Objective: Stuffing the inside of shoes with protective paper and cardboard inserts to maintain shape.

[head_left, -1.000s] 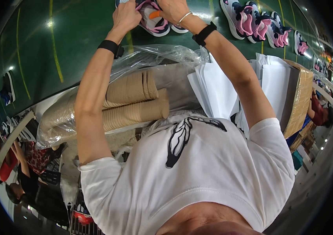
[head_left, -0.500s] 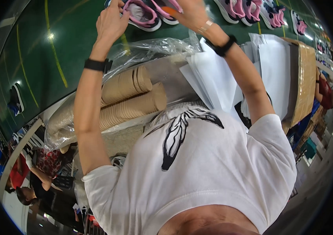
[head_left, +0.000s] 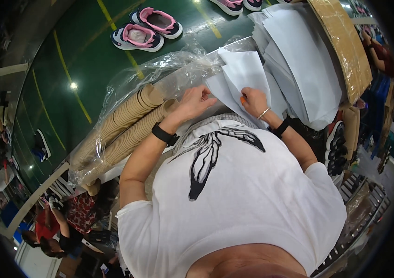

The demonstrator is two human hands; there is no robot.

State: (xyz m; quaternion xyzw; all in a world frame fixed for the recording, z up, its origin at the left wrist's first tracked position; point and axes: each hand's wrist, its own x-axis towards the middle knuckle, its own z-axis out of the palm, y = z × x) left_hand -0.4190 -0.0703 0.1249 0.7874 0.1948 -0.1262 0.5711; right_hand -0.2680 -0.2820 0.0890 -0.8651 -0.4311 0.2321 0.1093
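Observation:
A loose stack of white paper sheets [head_left: 243, 69] leans just beyond my waist. My right hand [head_left: 256, 102] is closed at the lower edge of the front sheet, fingers curled against the paper. Something small and orange shows at its fingertips. My left hand [head_left: 196, 103] hovers by the sheets' left corner, its fingers loosely bent and apart, holding nothing. A pair of navy and pink shoes [head_left: 147, 30] sits on the green table beyond; white stuffing shows inside the nearer shoe.
Nested brown paper cups or sleeves [head_left: 113, 125] lie in clear plastic wrap [head_left: 178, 60] at left. More white sheets [head_left: 299, 60] stand beside a taped cardboard box [head_left: 343, 46] at right. A dark shoe [head_left: 42, 144] rests on the green table [head_left: 83, 60]. People work at lower left.
Both hands have left the shoes and come back toward my body, to the white sheets. My view has shifted, so the table and shoes appear further left.

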